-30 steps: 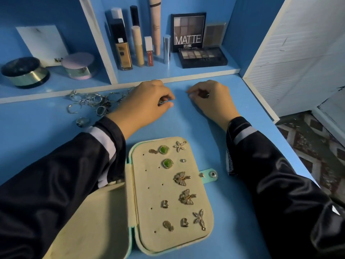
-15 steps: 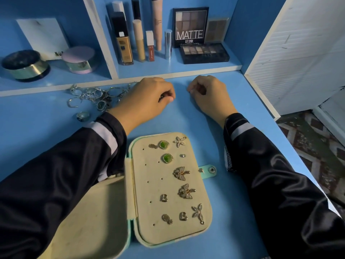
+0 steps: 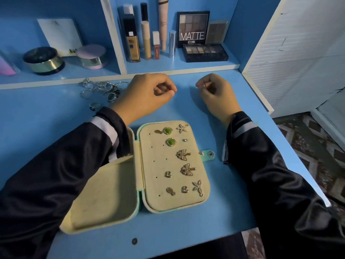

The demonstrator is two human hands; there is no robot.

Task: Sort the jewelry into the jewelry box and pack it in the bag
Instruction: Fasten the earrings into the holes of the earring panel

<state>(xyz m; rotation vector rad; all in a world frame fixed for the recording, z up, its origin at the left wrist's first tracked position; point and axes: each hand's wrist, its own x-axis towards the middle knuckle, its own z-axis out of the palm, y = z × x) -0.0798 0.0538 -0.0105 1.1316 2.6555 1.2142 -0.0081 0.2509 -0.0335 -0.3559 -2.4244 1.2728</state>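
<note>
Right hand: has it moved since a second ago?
Yes. Against the jewelry box, the right hand has shifted slightly right, away from the left hand pinching an earring; the gap between them is wider.

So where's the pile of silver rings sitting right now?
Head view: the pile of silver rings lies on the blue desk at the back left, against the shelf's front edge, just left of the left hand.
</note>
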